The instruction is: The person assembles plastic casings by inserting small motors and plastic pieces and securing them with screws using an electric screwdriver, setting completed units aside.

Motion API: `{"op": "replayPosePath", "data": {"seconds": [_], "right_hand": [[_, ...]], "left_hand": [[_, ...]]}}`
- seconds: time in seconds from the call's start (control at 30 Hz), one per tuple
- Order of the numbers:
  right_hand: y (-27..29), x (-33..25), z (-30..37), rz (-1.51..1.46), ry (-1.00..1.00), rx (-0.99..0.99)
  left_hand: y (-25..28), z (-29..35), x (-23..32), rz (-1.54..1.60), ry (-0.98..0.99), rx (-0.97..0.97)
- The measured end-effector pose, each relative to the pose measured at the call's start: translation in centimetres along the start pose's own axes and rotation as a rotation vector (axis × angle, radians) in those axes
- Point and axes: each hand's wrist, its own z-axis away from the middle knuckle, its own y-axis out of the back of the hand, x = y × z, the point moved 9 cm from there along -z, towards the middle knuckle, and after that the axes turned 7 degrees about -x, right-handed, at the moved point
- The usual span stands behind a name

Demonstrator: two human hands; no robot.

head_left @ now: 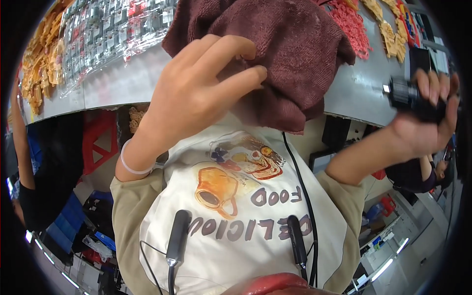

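A dark maroon towel lies bunched over the near table edge, and some of it hangs down in front of my apron. Above its left part is my left hand, back upward, with fingers bent and spread apart; I see nothing in them. Whether its fingertips press on the cloth cannot be told. Off to the right, my right hand is closed around a black cylindrical tool with a ridged collar and a short silver tip pointing left. That hand is somewhat blurred, and the tool's rear is hidden in the palm.
On the grey table, plastic-wrapped rows of small metal parts lie at the left beside yellow plastic pieces. Pink plastic pieces and more yellow ones are at the back right. A black cable runs down my apron.
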Motion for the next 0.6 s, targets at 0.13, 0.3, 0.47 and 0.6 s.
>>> {"op": "replayPosePath", "data": {"seconds": [0.13,0.3,0.47,0.6], "right_hand": [[-2.1,3.9,-2.4,0.12,0.119,0.084],[-4.2,7.5,-2.4,0.18,0.201,0.234],[-6.5,8.2,-1.6,0.333,0.257,0.266],[-4.3,8.9,-2.0,-0.007,0.154,0.139]], "left_hand": [[1.1,-0.4,-0.7,0.19,0.066,0.24],[0.3,-0.4,-2.6,0.71,0.147,0.364],[-1.2,-2.0,-2.0,0.539,0.2,0.331],[-1.2,-2.9,-1.3,0.341,0.145,0.362]]}}
